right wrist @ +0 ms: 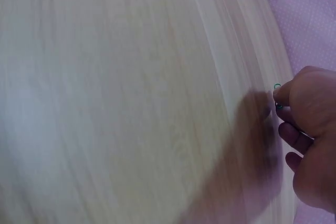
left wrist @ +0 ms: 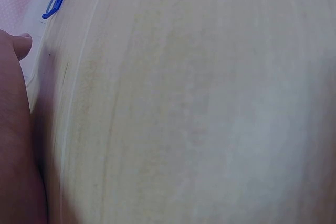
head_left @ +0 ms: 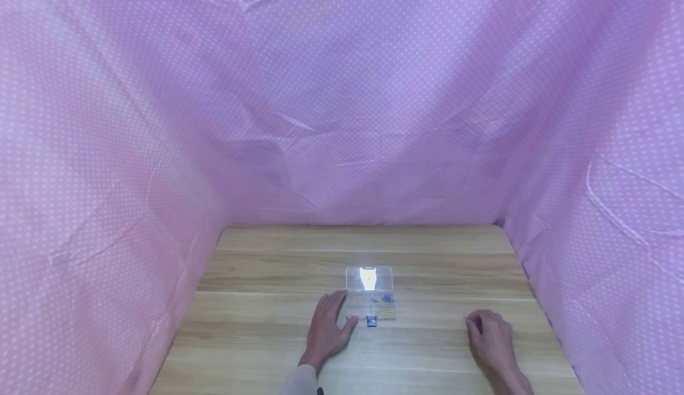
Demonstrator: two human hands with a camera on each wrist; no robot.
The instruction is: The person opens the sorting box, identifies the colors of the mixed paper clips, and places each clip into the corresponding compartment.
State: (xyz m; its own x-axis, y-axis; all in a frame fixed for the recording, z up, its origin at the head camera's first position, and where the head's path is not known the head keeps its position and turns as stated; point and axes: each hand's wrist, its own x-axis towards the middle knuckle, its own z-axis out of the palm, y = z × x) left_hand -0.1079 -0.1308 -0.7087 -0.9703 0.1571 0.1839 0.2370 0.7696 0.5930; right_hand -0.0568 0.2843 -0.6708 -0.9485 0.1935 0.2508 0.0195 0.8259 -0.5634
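Observation:
A clear plastic box [head_left: 357, 305] lies on the table with its lid [head_left: 352, 278] swung back. Small blue pieces [head_left: 388, 299], yellow pieces [head_left: 386, 310] and a little green [head_left: 375, 301] show in its compartments; the left compartment looks bare. A blue latch [left wrist: 54, 2] sits at its front edge. My left hand [head_left: 328, 331] rests at the box's left side, fingers extended, thumb by the front left corner. Well to the right of the box, my right hand [head_left: 491, 337] pinches a small green wire loop, apparently a paper clip [right wrist: 277, 86], mostly covered by thumb and fingertip.
The wood-grain table [head_left: 256, 300] carries the box near its middle. Pink dotted cloth [head_left: 369, 181] hangs behind the table and along both sides. Light glares on the box lid.

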